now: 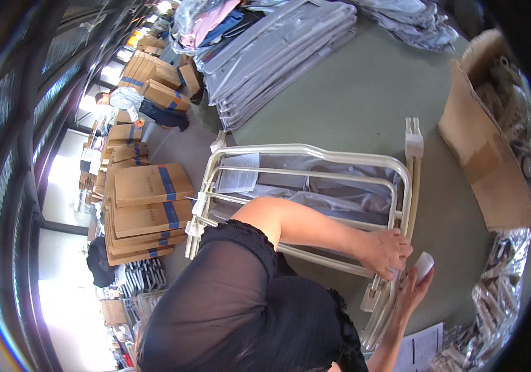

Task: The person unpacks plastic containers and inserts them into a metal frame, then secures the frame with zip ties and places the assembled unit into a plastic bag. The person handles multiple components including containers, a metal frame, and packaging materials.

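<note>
A cream tubular metal frame [315,150] lies folded on the green work surface in front of me, with grey fabric [333,192] between its bars and white plastic fittings at its corners. My left hand [387,253] reaches across the frame, its fingers closed round the tubing at the near right corner. Just right of it, my right hand [415,290] holds a small white plastic piece [424,265] between thumb and fingers, close beside the tubes. A printed sheet [238,173] rests on the fabric at the frame's left end.
Flat grey fabric-covered frames [278,56] are stacked at the far side. An open cardboard box [488,149] of fittings stands right, above plastic-wrapped parts [501,291]. Another paper [417,347] lies near me. Cartons [150,186] pile up left, where another person [147,108] stands.
</note>
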Demonstrator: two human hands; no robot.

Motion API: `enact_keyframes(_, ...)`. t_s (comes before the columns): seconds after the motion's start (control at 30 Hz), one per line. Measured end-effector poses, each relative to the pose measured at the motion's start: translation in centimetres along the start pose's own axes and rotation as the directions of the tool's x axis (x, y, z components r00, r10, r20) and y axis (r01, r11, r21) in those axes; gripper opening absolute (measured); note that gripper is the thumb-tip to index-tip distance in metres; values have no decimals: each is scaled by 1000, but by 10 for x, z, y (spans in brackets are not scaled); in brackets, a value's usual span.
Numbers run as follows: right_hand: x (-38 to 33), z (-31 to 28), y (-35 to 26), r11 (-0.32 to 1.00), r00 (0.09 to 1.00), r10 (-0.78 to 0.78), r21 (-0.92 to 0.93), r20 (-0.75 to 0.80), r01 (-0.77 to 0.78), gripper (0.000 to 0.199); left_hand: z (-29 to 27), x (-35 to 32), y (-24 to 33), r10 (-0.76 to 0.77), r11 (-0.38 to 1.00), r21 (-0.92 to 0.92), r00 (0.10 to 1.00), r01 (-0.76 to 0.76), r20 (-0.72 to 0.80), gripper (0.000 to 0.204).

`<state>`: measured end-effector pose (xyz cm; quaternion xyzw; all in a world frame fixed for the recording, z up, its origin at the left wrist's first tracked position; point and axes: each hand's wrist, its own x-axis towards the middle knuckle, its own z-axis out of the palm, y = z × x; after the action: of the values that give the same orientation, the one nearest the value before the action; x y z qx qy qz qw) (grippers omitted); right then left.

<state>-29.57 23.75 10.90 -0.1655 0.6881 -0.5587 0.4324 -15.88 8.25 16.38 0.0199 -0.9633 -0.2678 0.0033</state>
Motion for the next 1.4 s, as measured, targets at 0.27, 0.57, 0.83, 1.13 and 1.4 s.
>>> enact_keyframes(0.27, 9, -20, 9, 931, 949, -300, -245, -92, 271, 55, 4, 38, -3, -144, 985, -86, 986, 151, 84, 39)
enact_keyframes(0.57, -10, -15, -18, 929, 947, -321, -200, -11, 313, 42, -42, 36, 3, -308, 820, -504, 951, 273, 14, 56)
enact_keyframes(0.83, -10, -10, -68, 934, 999, -4, 355, -45, 20, 21, -56, 70, -7, -241, 654, -711, 962, 257, 126, 30)
enact_keyframes(1.13, 30, -19, -28, 844, 956, -170, -536, -238, 17, 27, -25, 121, -72, -218, 975, 152, 824, 161, 524, 32)
enact_keyframes(1.4, 29, 4, 9, 672, 934, -355, -707, -47, 220, 23, -30, 108, -72, -247, 958, 278, 686, 68, 684, 44)
